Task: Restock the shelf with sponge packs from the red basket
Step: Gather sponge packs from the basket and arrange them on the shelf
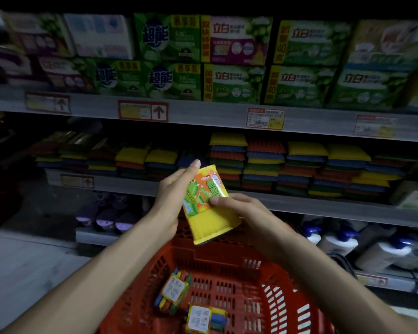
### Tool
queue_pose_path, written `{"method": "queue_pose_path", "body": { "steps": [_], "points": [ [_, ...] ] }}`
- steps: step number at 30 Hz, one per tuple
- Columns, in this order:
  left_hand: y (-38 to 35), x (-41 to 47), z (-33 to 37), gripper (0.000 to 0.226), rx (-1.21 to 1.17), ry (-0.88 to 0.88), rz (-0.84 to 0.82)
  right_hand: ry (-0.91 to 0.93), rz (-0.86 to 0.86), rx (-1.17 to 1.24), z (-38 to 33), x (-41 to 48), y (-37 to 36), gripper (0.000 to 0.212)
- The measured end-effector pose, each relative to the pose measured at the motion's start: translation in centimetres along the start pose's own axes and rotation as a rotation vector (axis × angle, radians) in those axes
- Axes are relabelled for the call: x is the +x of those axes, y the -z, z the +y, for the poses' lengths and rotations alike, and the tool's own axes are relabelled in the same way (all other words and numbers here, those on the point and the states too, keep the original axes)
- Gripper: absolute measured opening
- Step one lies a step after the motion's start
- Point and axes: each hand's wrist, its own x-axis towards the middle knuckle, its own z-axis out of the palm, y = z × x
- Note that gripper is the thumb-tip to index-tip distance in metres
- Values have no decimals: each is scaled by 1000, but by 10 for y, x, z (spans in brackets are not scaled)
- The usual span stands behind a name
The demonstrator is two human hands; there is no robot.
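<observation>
- Yellow plastic-wrapped sponge pack [210,206] with an orange-and-green printed label, held tilted in mid-air over the far rim of the basket, in front of the sponge shelf and touching neither.
- Right hand [241,213] gripping the pack's lower right side: thumb pressed flat on the label, other fingers curled round behind.
- Left hand [171,198] against the pack's left edge: one finger stretched straight up along the upper corner, the rest hidden behind the pack. Gripping or merely steadying: impossible to tell.
- Red slatted plastic basket [251,297] low in the foreground, beneath both forearms.
- Lying on its bottom, two more multicoloured sponge packs with white labels facing up: one [173,291] towards the left wall, the other [204,318] just beside it, nearer the camera. Touching or not: unclear.
- Grey metal shelf [323,208] behind the hands, loaded with flat stacks of yellow, blue, red and green sponges [299,169], taller on the right and lower on the left.
- On the shelf above, rows of green and white cardboard boxes [227,61], with red-framed price tags [266,118] along the front edge.
- Lower right, under the sponge shelf, white bottles with blue caps [336,239].
</observation>
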Motion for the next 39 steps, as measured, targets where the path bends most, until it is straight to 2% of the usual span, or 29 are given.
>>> {"method": "queue_pose_path", "body": {
  "steps": [3, 5, 7, 15, 19, 27, 31, 33, 35, 37, 39],
  "points": [
    [9, -7, 1, 33, 46, -82, -75, 57, -2, 18, -2, -6, 4, 43],
    [15, -10, 3, 53, 67, -134, -165, 74, -2, 6, -3, -7, 6, 44],
    [20, -11, 1, 62, 51, -155, -224, 106, 1, -1, -4, -9, 6, 43],
    [39, 0, -7, 39, 83, -130, -174, 75, 22, 26, 6, 4, -14, 47],
    [45, 17, -3, 34, 119, -120, -201, 44, 18, 43, 5, 21, -19, 52],
    [60, 34, 4, 35, 103, -120, -186, -9, 64, 132, 9, 28, -40, 46],
    [64, 36, 9, 54, 113, -136, -142, -21, 103, 168, 5, 21, -53, 43],
    [63, 30, 11, 71, 59, -100, -106, 0, 141, 224, 1, 18, -59, 44],
    [64, 28, 9, 84, -58, 19, -80, 38, 194, 254, -3, 18, -63, 52],
    [68, 21, 8, 75, -105, 109, -134, 79, 243, 269, -7, 19, -65, 59],
    [73, 16, 6, 76, -56, 161, -188, 122, 274, 270, -11, 21, -66, 61]
  ]
}}
